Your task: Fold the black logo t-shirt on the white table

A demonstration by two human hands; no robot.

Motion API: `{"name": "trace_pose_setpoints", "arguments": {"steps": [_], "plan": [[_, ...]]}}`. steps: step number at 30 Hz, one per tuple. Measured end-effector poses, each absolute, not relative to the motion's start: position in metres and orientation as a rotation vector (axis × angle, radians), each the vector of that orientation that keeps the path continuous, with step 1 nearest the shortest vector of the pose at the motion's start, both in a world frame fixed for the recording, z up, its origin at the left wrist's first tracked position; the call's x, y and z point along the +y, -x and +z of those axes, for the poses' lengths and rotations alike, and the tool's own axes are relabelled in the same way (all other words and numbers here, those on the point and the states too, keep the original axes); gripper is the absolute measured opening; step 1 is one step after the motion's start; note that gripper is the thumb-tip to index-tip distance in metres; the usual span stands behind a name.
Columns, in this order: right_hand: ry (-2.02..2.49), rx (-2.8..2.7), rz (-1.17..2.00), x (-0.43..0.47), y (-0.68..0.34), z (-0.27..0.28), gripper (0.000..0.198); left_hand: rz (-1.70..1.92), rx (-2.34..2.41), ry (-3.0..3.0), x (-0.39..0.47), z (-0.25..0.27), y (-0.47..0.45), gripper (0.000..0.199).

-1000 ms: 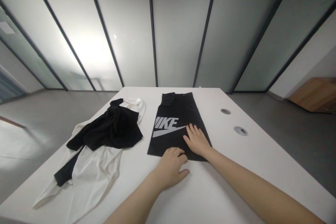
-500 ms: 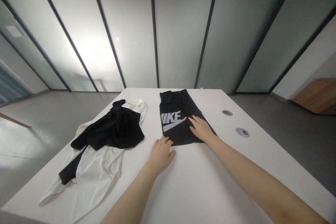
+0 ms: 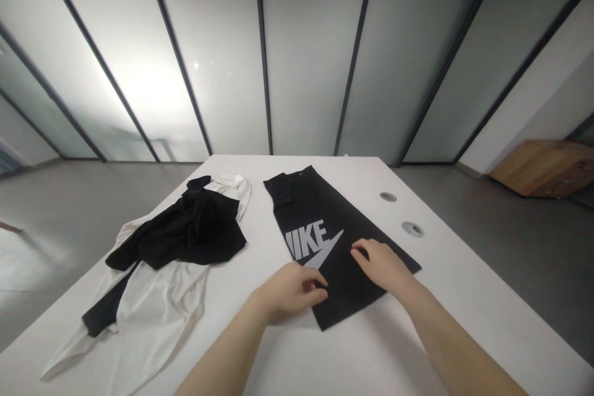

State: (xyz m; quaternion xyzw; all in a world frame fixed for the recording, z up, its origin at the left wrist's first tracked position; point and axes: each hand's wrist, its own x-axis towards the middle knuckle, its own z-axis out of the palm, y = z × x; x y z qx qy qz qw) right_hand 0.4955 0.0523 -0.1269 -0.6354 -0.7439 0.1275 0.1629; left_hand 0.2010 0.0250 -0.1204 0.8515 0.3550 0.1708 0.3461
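Note:
A black T-shirt (image 3: pixel 334 210), folded into a long narrow shape, lies flat on the white table (image 3: pixel 371 352). Its front carries a grey NIKE print with a swoosh, and a folded sleeve (image 3: pixel 283 192) rests on the far left part. My left hand (image 3: pixel 294 288) hovers at the shirt's near left edge, fingers bent, thumb and index tips apart. Over the right side of the cloth, past the swoosh tip, is my right hand (image 3: pixel 378 263), its fingers loosely curved. I see no fabric pinched in either hand.
On the table's left lie a crumpled black garment (image 3: pixel 195 229) and a white garment (image 3: pixel 158 303) beneath it. Two round grommets (image 3: pixel 388 197) are set in the tabletop at right. Frosted glass panels (image 3: pixel 306 55) stand behind; a wooden cabinet (image 3: pixel 542 167) is at far right.
The black T-shirt has come nearer and turned, its near end now a slanted corner. My hands have lifted from lying flat on it to a bent-finger pose, lower in view.

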Motion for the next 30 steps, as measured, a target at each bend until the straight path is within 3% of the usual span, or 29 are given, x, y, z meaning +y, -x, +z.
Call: {"name": "trace_pose_setpoints", "arguments": {"steps": [8, 12, 18, 23, 27, 30], "plan": [[1.225, -2.47, 0.719, -0.001, -0.417, -0.124, 0.029, 0.628, 1.45, -2.367, 0.052, -0.142, -0.186, 0.037], [1.232, -2.577, 0.741, -0.007, -0.422, -0.126, 0.02, 0.502, 1.579, -2.366, 0.051, -0.144, -0.185, 0.035], [1.234, -2.743, 0.775, -0.008, -0.432, -0.126, 0.042, 0.522, 1.602, -2.218, 0.05, -0.131, -0.188, 0.034], [1.064, -2.618, 0.749, -0.013, -0.427, -0.124, 0.024, 0.585, 1.846, -2.29, 0.057, -0.147, -0.183, 0.043], [1.073, -2.661, 0.817, -0.019, -0.422, -0.125, 0.031, 0.393, 1.948, -2.269, 0.056, -0.158, -0.182, 0.05], [1.107, -2.676, 0.839, -0.022, -0.422, -0.126, 0.023, 0.366, 1.93, -2.297, 0.054, -0.154, -0.183, 0.05]]}}
